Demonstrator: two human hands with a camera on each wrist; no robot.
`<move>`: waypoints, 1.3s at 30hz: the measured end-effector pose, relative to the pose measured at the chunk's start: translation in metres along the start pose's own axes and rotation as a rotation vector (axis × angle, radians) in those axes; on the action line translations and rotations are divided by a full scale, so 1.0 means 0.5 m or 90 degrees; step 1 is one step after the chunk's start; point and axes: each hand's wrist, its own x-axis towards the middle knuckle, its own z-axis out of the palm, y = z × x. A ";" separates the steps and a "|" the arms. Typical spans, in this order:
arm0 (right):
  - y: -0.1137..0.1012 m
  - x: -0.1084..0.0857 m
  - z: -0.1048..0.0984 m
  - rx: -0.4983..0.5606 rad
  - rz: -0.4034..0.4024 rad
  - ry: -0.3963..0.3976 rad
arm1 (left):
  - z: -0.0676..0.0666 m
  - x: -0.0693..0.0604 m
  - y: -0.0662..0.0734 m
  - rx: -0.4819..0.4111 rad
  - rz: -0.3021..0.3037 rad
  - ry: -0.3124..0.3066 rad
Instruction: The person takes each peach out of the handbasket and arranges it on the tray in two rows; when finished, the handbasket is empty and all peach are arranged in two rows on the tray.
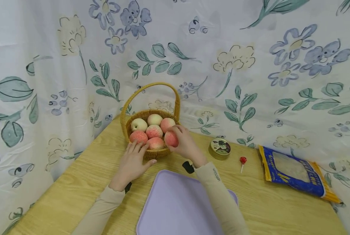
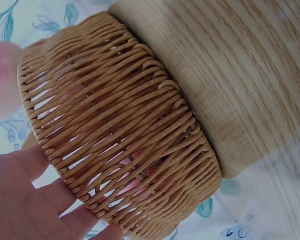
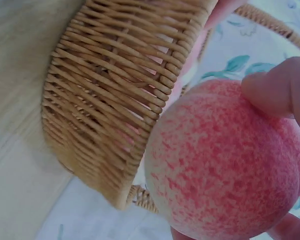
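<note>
A wicker basket (image 1: 156, 155) with a tall handle holds several pink and cream peaches (image 1: 154, 131). At its right rim the right hand (image 1: 185, 143) grips a pink peach (image 1: 171, 139), which the right wrist view shows large (image 3: 225, 160), thumb and fingers around it. The left hand (image 1: 133, 163) lies at the front left rim, fingers spread and fairly straight. In the left wrist view its fingertips rest on the rim of the basket (image 2: 115, 125).
A lilac tray (image 1: 177, 202) lies in front of the basket, partly under the right forearm. To the right are a round tin (image 1: 220, 147), a red lollipop (image 1: 243, 160) and a blue and yellow packet (image 1: 295, 171). Floral cloth (image 1: 192, 65) hangs behind the wooden table.
</note>
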 end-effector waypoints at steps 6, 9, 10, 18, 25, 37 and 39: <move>0.007 -0.058 -0.002 0.018 0.003 -0.021 | -0.001 -0.001 0.001 -0.002 -0.003 0.000; 0.010 -0.087 0.007 0.031 -0.005 -0.029 | 0.002 -0.001 0.002 -0.004 -0.002 -0.001; 0.008 -0.094 0.010 0.043 -0.010 -0.036 | 0.002 -0.001 0.001 -0.003 -0.001 -0.001; -0.005 -0.135 0.045 0.112 -0.015 -0.155 | 0.002 -0.001 -0.004 -0.006 0.000 0.001; -0.015 -0.134 0.087 0.067 -0.039 -0.219 | 0.004 0.001 0.000 0.004 0.006 0.006; -0.026 -0.133 0.115 0.074 -0.049 -0.230 | 0.000 -0.001 0.003 0.010 0.018 0.036; -0.026 -0.137 0.117 0.065 -0.052 -0.231 | 0.001 -0.002 0.002 0.012 0.016 0.029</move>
